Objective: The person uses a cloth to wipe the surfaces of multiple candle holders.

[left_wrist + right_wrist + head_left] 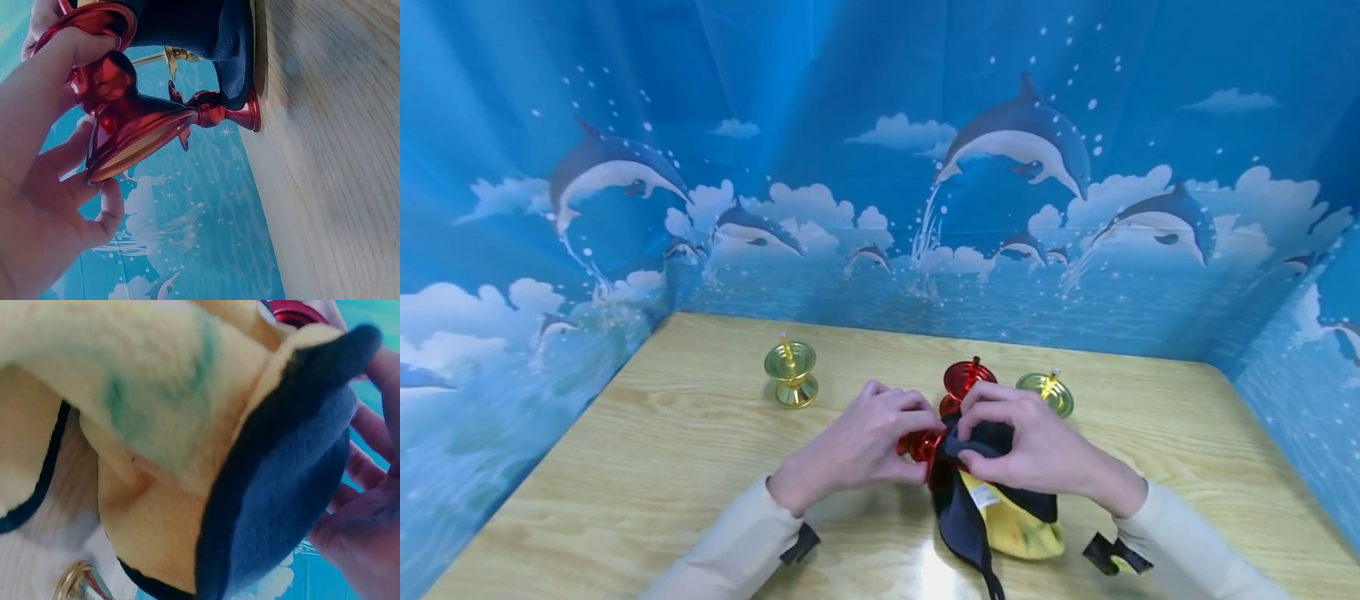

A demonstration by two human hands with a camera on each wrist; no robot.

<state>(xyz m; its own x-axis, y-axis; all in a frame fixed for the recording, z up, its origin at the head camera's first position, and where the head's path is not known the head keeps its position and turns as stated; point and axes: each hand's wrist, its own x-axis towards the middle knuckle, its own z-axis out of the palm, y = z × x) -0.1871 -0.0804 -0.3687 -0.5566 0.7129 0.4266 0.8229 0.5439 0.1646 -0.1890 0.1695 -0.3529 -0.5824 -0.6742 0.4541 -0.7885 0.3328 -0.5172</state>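
My left hand (880,437) grips a shiny red candle holder (112,94) by its stem and base, tilted on its side above the table. Dark blue and yellow cloth (1021,523) lies against the holder's dish end and hides part of it. That cloth's dark edge is pinched between thumb and fingers of my right hand (1045,442). Its yellow side, with green marks, fills much of the right wrist view. A white tag (984,497) shows near the fold, and a dark flap hangs toward the front.
Just behind the hands stands a second red candle holder (962,380). One gold candle holder (796,388) is at the back left, another (1060,402) behind my right hand. The wooden table (700,467) meets a blue dolphin-print curtain (850,167) at the back and sides.
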